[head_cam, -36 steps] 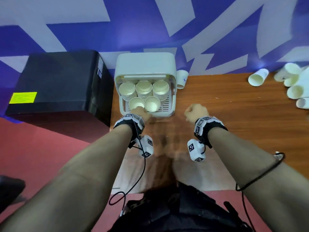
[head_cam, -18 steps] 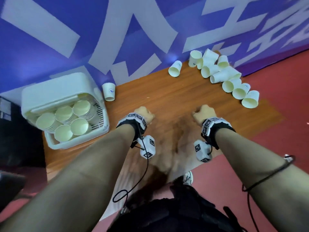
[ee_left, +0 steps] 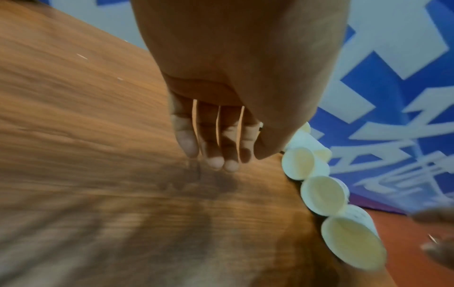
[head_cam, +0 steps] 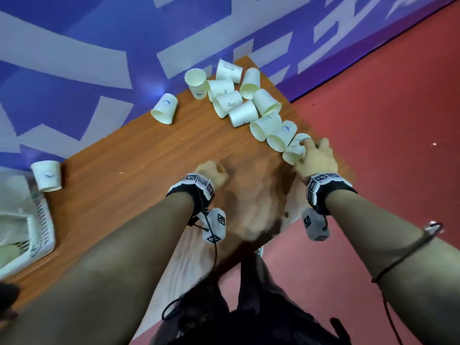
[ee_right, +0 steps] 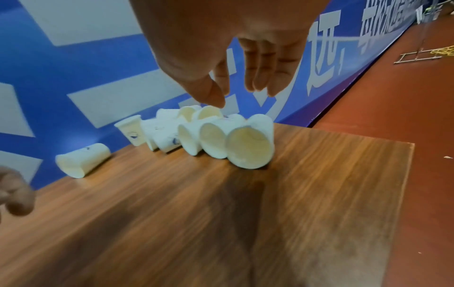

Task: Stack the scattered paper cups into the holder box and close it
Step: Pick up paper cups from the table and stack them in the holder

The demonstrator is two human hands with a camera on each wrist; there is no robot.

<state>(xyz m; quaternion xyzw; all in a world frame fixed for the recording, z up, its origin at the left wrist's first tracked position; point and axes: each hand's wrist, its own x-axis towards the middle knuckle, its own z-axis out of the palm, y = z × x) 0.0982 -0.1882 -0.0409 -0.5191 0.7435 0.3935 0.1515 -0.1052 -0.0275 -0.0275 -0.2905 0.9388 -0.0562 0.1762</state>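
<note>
Several white paper cups (head_cam: pixel 242 113) lie on their sides at the far right corner of the wooden table (head_cam: pixel 149 170). My right hand (head_cam: pixel 315 155) hovers over the nearest cup (head_cam: pixel 295 151). In the right wrist view that hand (ee_right: pixel 236 93) spreads its fingers (ee_right: pixel 260 77) just above this cup (ee_right: pixel 250 147) and holds nothing. My left hand (head_cam: pixel 211 171) hangs over the middle of the table, its fingers (ee_left: pixel 216 155) loosely curled and empty. The white holder box (head_cam: pixel 42 220) shows partly at the left edge, its inside blurred.
One cup (head_cam: pixel 47 175) stands upside down beside the box, and another (head_cam: pixel 164 108) lies alone near the blue and white wall (head_cam: pixel 74 70). The table's right edge (head_cam: pixel 296 220) drops to red floor (head_cam: pixel 385 120) just beside my right hand.
The view has swung right, from the open box to the cup pile. My left hand has left the box front. My right hand has opened and reached to the nearest cup.
</note>
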